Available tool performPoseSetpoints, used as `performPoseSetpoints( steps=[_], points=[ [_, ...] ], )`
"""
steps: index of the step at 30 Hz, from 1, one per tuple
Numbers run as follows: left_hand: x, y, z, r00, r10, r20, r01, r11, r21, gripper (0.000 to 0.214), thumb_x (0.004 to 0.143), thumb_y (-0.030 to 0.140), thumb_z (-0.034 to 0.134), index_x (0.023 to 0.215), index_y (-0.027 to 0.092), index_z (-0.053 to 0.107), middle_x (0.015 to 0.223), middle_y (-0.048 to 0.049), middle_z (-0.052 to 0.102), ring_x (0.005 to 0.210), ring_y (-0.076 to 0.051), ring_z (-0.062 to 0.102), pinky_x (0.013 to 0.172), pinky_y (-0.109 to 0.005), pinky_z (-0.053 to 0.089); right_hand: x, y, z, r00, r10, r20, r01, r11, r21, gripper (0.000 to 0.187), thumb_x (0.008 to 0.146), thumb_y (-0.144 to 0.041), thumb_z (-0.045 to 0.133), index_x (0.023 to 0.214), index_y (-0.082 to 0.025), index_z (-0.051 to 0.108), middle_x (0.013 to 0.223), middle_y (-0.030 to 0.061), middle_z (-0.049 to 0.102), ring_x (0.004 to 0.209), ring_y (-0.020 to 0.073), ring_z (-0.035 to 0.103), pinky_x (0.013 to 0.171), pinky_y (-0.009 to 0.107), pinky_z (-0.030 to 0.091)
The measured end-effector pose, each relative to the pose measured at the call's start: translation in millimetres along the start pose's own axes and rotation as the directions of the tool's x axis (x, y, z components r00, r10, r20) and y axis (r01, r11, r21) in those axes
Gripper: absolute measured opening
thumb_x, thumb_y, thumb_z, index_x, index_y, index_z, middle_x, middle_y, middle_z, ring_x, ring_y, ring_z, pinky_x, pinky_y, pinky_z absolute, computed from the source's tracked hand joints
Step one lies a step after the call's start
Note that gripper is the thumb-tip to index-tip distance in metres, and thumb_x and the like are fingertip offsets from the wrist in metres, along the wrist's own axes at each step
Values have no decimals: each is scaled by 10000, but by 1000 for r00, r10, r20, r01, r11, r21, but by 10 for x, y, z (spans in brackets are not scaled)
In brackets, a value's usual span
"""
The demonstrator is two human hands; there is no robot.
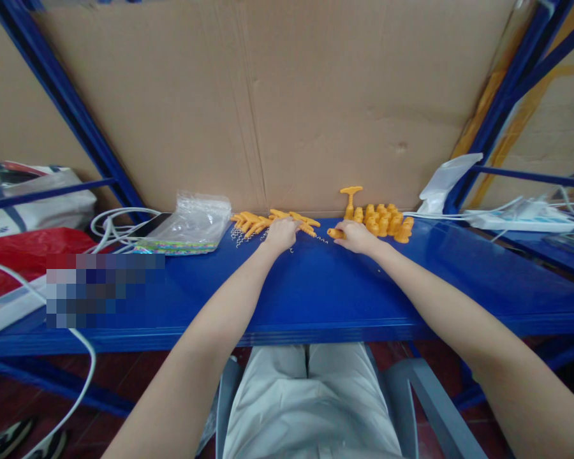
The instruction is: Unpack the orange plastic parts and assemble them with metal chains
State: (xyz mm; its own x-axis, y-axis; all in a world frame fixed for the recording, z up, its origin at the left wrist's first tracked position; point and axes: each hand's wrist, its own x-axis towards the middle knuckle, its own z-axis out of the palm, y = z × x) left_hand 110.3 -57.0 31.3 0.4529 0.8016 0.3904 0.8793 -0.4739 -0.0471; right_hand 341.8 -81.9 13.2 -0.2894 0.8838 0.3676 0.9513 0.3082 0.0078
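The right hand (358, 237), fingers closed, gripped an orange tube (335, 234) right of the sticks (252, 224); the left hand (282, 234) was among the sticks, its grip hidden. Coils (240, 236) lay before them, bags (196, 220) left, more tubes (382, 221) right

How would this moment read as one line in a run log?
left hand: at pile of long yellow pieces | right hand: holding short yellow piece | nearby: standing yellow parts, yellow T-shaped piece | surface: blue table

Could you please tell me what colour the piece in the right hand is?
The piece in the right hand is yellow-orange, best seen in the head view.
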Motion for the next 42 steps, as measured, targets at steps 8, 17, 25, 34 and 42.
performPoseSetpoints(
  steps=[8,17,25,34,42],
  points=[
    [-24,11,-68,994,-105,6,105,993,58,369,992,217,451,1257,159,700,1193,-177,710,1127,-307,684,944,-383,512,-24,-13,-44,999,35,19,-35,999,17,282,900,-270,661,1168,-204,718,1216,126,719,1127,300,676,929,398,520],
    [-24,16,-65,987,-157,-17,157,987,20,386,979,210,463,1297,156,676,1192,-194,703,1140,-333,677,948,-406,511,-42,-15,-76,999,45,27,-46,998,33,261,901,-268,658,1140,-200,735,1193,148,722,1138,349,665,944,467,513],
    [-26,54,-69,992,-124,-21,124,992,25,386,986,223,444,1287,173,682,1167,-181,722,1113,-325,690,915,-400,526,-16,-15,-4,997,-34,-64,39,996,86,325,927,-271,606,1223,-182,705,1177,126,702,1063,265,670,947,374,504],
    [-8,118,39,991,-119,-69,110,987,-114,358,973,292,525,1262,220,725,1088,-120,769,1066,-291,713,942,-390,539,-17,-64,-23,996,-36,-84,49,986,159,308,939,-241,550,1187,-147,706,1104,139,690,998,260,668,946,356,489],
    [100,92,68,965,-261,40,230,757,-612,353,973,238,459,1081,133,778,892,-80,796,716,-172,694,679,-261,558,-12,29,-4,988,-27,-152,61,973,221,332,930,-232,541,1220,-167,690,1140,134,675,1012,266,657,945,402,486]
  ],
)
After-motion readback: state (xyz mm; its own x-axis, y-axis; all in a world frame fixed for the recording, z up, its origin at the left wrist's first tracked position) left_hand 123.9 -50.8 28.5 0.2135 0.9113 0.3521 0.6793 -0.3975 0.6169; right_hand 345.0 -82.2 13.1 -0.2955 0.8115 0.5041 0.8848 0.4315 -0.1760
